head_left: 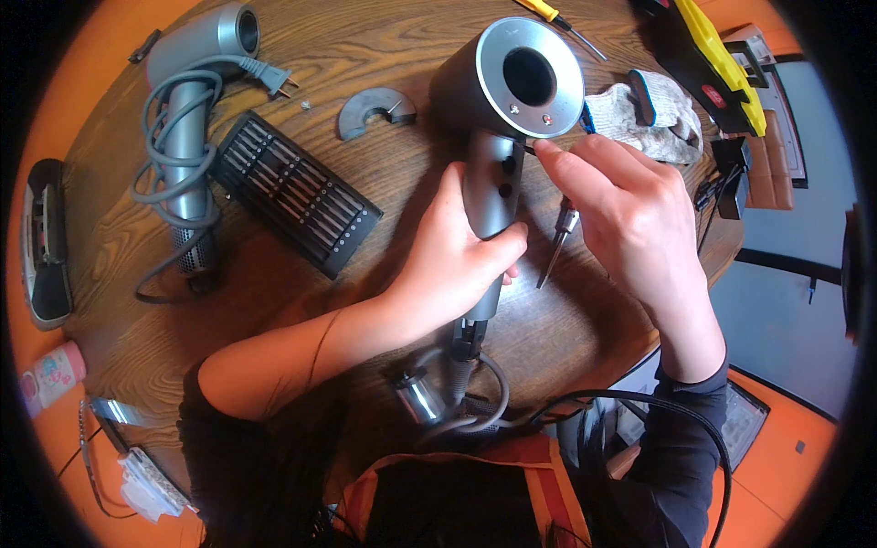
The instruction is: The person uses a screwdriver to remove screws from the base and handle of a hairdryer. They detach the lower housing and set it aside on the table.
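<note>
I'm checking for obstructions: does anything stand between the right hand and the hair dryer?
Nothing visible does: the right hand is close beside the hair dryer, fingertips by its round head, and the screwdriver points down below them.

"What's the table [306, 46] made of?"
"Wood by its look — streaky grain, faint sheen."
"And the middle dryer [491, 192]?"
"Smooth, satin body, with a front ring [566, 82] like bright brushed metal."
"The screwdriver [559, 242] just right of it?"
"Its slender shaft looks like shiny metal."
"Over on the left?"
"The left dryer [190, 119] is smooth with a silvery gloss, wound in a matt, rubbery cord [217, 60]. Beside it, a bit case [331, 262] of dull plastic holds metallic bits [292, 187]."
"Far right?"
"Gloves [630, 119] of rough knitted cloth, and a yellow case [722, 73] in glossy plastic."
"Near side?"
"A polished, metal-looking cylinder [420, 399] — and matt cloth sleeves [676, 447]."
</note>
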A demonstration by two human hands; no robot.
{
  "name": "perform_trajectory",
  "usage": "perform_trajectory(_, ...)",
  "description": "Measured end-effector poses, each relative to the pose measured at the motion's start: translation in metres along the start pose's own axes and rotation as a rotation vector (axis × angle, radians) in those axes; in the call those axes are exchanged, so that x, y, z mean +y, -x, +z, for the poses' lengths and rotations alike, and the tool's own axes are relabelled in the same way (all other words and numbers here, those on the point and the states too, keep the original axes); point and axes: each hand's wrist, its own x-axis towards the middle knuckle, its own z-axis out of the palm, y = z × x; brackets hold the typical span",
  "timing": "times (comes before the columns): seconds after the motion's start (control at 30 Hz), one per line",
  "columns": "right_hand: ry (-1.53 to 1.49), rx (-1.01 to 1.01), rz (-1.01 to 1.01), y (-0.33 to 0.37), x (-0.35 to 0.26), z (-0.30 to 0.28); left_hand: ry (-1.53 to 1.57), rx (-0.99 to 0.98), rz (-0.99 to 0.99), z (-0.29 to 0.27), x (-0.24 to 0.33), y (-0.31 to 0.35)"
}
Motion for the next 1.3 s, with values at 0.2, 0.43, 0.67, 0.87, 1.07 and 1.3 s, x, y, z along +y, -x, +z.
perform_trajectory(0.2, -0.053, 0.028, 0.032, -0.002, -0.005, 0.001, -0.093, 0.037, 0.027, 0.002, 0.000, 0.000)
perform_trajectory(0.43, -0.358, 0.076, 0.328, 0.002, -0.018, 0.011, -0.078, 0.070, 0.034, 0.004, 0.001, 0.003)
perform_trajectory(0.67, -1.022, 0.252, 0.786, 0.013, -0.019, 0.039, -0.019, -0.042, 0.022, -0.004, 0.001, -0.003)
perform_trajectory(0.87, -1.405, 0.173, 1.073, 0.012, 0.018, 0.062, 0.224, -0.123, 0.045, -0.014, 0.002, -0.012)
perform_trajectory(1.07, -1.135, 0.267, 0.893, -0.011, 0.020, 0.086, 0.290, -0.122, -0.060, -0.017, 0.000, -0.013)
perform_trajectory(1.3, -0.457, 0.090, 0.516, 0.024, 0.019, 0.057, 0.322, -0.126, -0.069, -0.018, -0.002, -0.015)
